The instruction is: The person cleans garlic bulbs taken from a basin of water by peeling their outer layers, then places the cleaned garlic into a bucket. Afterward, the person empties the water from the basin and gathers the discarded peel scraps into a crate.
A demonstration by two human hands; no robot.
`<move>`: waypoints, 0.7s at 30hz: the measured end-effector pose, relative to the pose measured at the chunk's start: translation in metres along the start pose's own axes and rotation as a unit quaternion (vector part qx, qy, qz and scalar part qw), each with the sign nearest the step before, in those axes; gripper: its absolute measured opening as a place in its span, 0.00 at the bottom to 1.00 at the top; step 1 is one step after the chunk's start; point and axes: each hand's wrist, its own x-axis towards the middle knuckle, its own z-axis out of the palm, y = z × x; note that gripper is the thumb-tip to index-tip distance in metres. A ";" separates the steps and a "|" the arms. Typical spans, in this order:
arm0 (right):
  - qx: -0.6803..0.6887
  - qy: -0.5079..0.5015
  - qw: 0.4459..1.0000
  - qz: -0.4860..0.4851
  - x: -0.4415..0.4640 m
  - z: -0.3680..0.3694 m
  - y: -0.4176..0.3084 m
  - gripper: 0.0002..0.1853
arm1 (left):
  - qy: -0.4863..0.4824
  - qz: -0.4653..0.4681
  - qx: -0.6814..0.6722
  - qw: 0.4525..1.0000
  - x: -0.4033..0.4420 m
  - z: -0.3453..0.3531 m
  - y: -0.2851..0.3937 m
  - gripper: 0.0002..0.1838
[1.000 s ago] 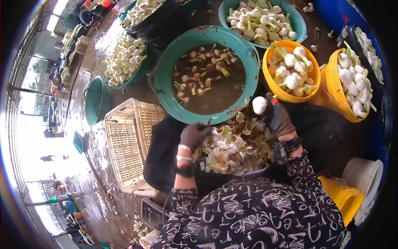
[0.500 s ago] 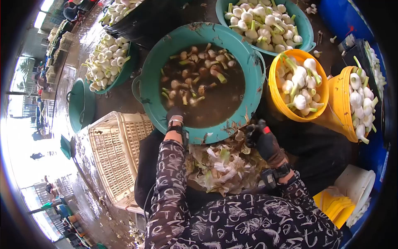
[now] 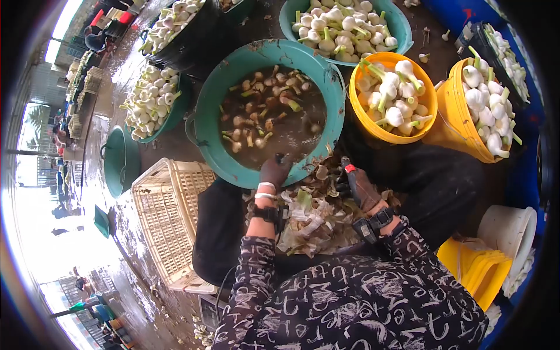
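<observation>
My left hand, in a dark glove, is over the near rim of the green tub. Its fingers are closed, and what they hold is too small to make out. Brown, unpeeled garlic bulbs float in the tub's muddy water. My right hand, gloved with a red band on one finger, hovers above the pile of garlic skins on my lap; its fingers are bent and partly hidden against the dark background. A yellow bucket of peeled white garlic stands beyond it.
Another yellow bucket of garlic stands at the right. Green basins of white garlic are at the top and upper left. A cream plastic crate lies to the left. Stacked yellow containers are at lower right.
The white bulb seen at my right hand a second ago is gone from it. My left hand reached into the tub and has drawn back to its near rim.
</observation>
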 end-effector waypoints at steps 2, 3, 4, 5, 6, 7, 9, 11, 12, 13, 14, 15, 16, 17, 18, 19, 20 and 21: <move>-0.029 -0.001 0.999 -0.030 -0.027 0.003 -0.016 0.25 | 0.035 -0.066 0.061 0.995 0.021 -0.009 -0.020 0.27; -0.030 -0.005 0.998 -0.052 -0.033 0.004 -0.017 0.25 | 0.004 -0.121 0.048 0.991 0.031 -0.018 -0.023 0.33; -0.030 -0.008 0.998 -0.052 -0.036 0.006 -0.018 0.25 | 0.007 -0.122 0.049 0.991 0.045 -0.020 -0.033 0.33; -0.057 -0.001 0.997 -0.052 -0.037 0.008 -0.017 0.25 | 0.015 -0.121 0.103 0.987 0.058 -0.019 -0.043 0.34; -0.084 0.007 0.995 -0.051 -0.035 0.008 -0.016 0.25 | 0.021 -0.119 0.157 0.980 0.067 -0.020 -0.048 0.34; -0.116 0.023 0.992 -0.039 -0.029 0.011 -0.014 0.25 | 0.000 -0.102 0.122 0.987 0.075 -0.020 -0.056 0.39; -0.058 -0.009 0.998 -0.023 -0.014 0.010 -0.004 0.24 | 0.021 -0.089 0.163 0.982 0.092 -0.009 -0.063 0.39; -0.015 -0.025 1.000 -0.012 -0.009 0.018 -0.007 0.21 | 0.067 -0.045 0.240 0.967 0.115 0.016 -0.094 0.38; -0.016 -0.019 1.000 -0.006 -0.009 0.024 -0.009 0.21 | 0.060 -0.047 0.238 0.968 0.129 0.026 -0.114 0.38; -0.005 -0.023 1.000 -0.005 -0.008 0.028 -0.010 0.19 | -0.072 -0.058 0.163 0.982 0.142 0.033 -0.129 0.37; 0.007 -0.027 1.000 -0.006 -0.008 0.029 -0.010 0.17 | -0.201 -0.066 0.085 0.974 0.149 0.038 -0.135 0.36; 0.008 -0.024 1.000 -0.002 0.003 0.022 0.001 0.17 | -0.174 -0.027 0.042 0.983 0.138 0.047 -0.127 0.33; 0.034 -0.023 0.998 -0.052 0.024 0.012 0.018 0.15 | -0.173 -0.016 -0.047 0.984 0.117 0.044 -0.101 0.31; 0.062 -0.022 0.992 -0.104 0.033 0.006 0.029 0.14 | -0.171 -0.004 -0.135 0.976 0.090 0.036 -0.066 0.30; 0.067 -0.017 0.992 -0.103 0.028 0.008 0.028 0.14 | -0.185 0.002 -0.315 0.931 0.067 0.036 -0.041 0.26; -0.120 0.039 0.972 -0.199 0.019 0.014 0.019 0.12 | -0.159 0.020 -0.284 0.945 0.041 0.027 -0.009 0.27; -0.305 0.092 0.904 -0.285 0.013 0.018 0.011 0.11 | -0.198 0.015 -0.240 0.950 0.020 0.014 0.016 0.27; -0.328 0.095 0.893 -0.294 0.010 0.016 0.008 0.11 | -0.207 0.015 -0.226 0.952 -0.004 0.001 0.044 0.26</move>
